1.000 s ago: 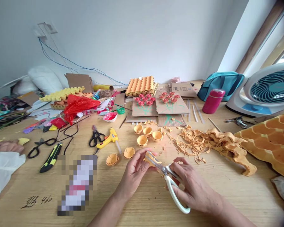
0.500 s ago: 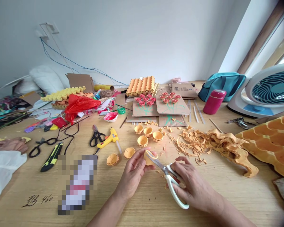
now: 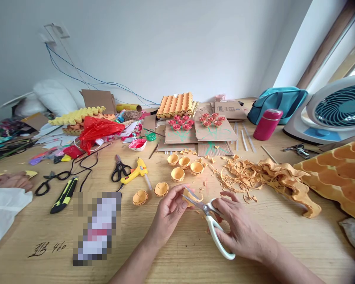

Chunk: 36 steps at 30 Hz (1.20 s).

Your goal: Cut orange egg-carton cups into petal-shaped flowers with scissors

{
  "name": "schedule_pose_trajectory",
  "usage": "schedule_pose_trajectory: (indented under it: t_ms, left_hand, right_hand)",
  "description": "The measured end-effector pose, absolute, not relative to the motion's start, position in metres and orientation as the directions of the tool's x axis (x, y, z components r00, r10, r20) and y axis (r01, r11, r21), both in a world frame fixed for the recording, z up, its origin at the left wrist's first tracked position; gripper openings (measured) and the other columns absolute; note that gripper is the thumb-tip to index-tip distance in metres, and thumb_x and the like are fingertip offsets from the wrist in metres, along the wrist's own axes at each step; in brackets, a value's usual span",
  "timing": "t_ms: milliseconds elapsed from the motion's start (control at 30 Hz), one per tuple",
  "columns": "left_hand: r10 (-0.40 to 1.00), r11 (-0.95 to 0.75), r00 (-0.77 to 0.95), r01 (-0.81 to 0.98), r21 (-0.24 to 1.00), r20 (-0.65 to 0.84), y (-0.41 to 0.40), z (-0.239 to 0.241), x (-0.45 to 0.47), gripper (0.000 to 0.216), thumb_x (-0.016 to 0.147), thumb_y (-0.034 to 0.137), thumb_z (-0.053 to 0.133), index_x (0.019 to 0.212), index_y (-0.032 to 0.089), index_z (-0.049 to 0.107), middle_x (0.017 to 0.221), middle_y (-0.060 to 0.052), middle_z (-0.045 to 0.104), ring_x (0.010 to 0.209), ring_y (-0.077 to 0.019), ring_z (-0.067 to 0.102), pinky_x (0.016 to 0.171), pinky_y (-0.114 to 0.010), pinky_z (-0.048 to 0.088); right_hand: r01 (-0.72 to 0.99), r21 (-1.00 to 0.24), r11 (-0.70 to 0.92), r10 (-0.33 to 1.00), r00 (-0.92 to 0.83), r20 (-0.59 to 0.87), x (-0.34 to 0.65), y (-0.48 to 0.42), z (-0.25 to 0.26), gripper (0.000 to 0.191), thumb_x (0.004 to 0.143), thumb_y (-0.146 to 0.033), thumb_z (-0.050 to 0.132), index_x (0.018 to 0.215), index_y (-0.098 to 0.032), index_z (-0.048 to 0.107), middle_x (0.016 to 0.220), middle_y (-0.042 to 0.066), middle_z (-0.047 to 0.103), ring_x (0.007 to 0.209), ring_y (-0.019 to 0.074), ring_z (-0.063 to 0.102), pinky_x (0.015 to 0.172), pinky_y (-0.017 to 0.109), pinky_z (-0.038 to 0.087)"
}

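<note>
My left hand [image 3: 168, 213] pinches a small orange egg-carton cup [image 3: 190, 198] just above the wooden table [image 3: 171, 260]. My right hand [image 3: 239, 230] grips white-handled scissors [image 3: 213, 227], whose blades are parted around the cup's edge. Two finished flower-shaped cups [image 3: 150, 193] lie to the left of my left hand. Three more trimmed cups [image 3: 184, 167] sit a little farther back. A heap of orange carton trimmings [image 3: 254, 177] lies to the right.
Black scissors [image 3: 120, 169], a yellow glue gun [image 3: 136, 173] and a box cutter [image 3: 63, 196] lie to the left. Cardboard sheets with red flowers [image 3: 199, 126], an egg tray stack [image 3: 176, 104], a pink bottle [image 3: 267, 124], a fan [image 3: 337, 110], a big orange tray [image 3: 337, 169]. Another person's hand [image 3: 8, 181] at left.
The scissor blades have shifted slightly along the cup's edge while my left hand turns the cup; the view dipped a little. Everything else on the table stays put.
</note>
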<state>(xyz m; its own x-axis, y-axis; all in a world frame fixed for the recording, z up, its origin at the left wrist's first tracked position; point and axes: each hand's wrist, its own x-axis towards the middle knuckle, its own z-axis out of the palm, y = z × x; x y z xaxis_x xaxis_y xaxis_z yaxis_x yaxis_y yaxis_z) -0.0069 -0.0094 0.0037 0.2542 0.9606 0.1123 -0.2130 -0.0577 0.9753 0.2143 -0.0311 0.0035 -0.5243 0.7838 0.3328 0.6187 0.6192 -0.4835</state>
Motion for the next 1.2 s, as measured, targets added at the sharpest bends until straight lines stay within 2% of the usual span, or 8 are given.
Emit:
schedule_pose_trajectory:
  t_ms: [200,400,500,733,1000,1200]
  left_hand:
    - [0.967,-0.071,0.228,-0.207,0.976,0.118,-0.0106,0.0052,-0.0077,0.037,0.089,0.037,0.068,0.123,0.022,0.064,0.119,-0.01,0.068,0.108,-0.0274,0.065,0.088,-0.039,0.058]
    - [0.97,-0.106,0.19,-0.238,0.966,0.153,-0.0103,0.0067,-0.0083,0.037,0.089,0.035,0.067,0.124,0.025,0.062,0.132,-0.01,0.064,0.107,-0.0264,0.069,0.094,-0.042,0.055]
    - [0.973,-0.14,0.148,-0.228,0.964,0.177,-0.0097,0.0058,-0.0087,0.04,0.088,0.033,0.07,0.126,0.024,0.062,0.133,-0.011,0.064,0.112,-0.0264,0.067,0.1,-0.041,0.052]
    - [0.964,0.002,0.249,-0.368,0.93,0.096,-0.0085,0.0019,-0.0084,0.037,0.093,0.037,0.063,0.126,0.022,0.063,0.126,-0.013,0.067,0.116,-0.0297,0.064,0.095,-0.043,0.055]
    - [0.96,-0.054,0.253,-0.246,0.968,0.118,-0.0085,0.0012,-0.0084,0.038,0.091,0.035,0.066,0.127,0.022,0.063,0.126,-0.011,0.067,0.119,-0.0298,0.062,0.095,-0.04,0.055]
    - [0.956,-0.066,0.261,-0.244,0.967,0.131,-0.0084,0.0033,-0.0086,0.038,0.092,0.034,0.065,0.128,0.022,0.062,0.124,-0.011,0.068,0.114,-0.0276,0.065,0.099,-0.042,0.054]
  right_hand:
    - [0.581,-0.512,0.633,0.77,-0.541,0.338,0.2128,-0.0323,0.0068,0.021,0.088,-0.023,0.055,0.079,-0.024,0.037,0.071,-0.005,0.05,0.062,0.0153,0.047,0.09,0.044,0.042]
    - [0.575,-0.516,0.634,0.769,-0.541,0.341,0.2129,-0.0339,0.0058,0.023,0.093,-0.025,0.052,0.078,-0.025,0.034,0.069,-0.003,0.051,0.065,0.0174,0.048,0.076,0.036,0.043]
    - [0.566,-0.52,0.639,0.764,-0.545,0.346,0.2128,-0.0339,0.0042,0.026,0.095,-0.027,0.051,0.077,-0.025,0.032,0.068,-0.003,0.049,0.062,0.0166,0.044,0.073,0.035,0.043]
    - [0.578,-0.514,0.634,0.77,-0.533,0.35,0.2108,-0.032,0.007,0.023,0.09,-0.02,0.051,0.076,-0.025,0.034,0.067,-0.004,0.048,0.06,0.0154,0.044,0.079,0.037,0.044]
    - [0.62,-0.494,0.61,0.79,-0.52,0.324,0.2122,-0.0319,0.0045,0.016,0.089,-0.025,0.057,0.084,-0.023,0.042,0.075,-0.002,0.056,0.07,0.0178,0.053,0.095,0.047,0.038]
    - [0.593,-0.516,0.618,0.779,-0.547,0.305,0.2129,-0.0319,0.005,0.019,0.087,-0.023,0.055,0.081,-0.024,0.037,0.073,-0.004,0.05,0.065,0.016,0.05,0.097,0.046,0.037]
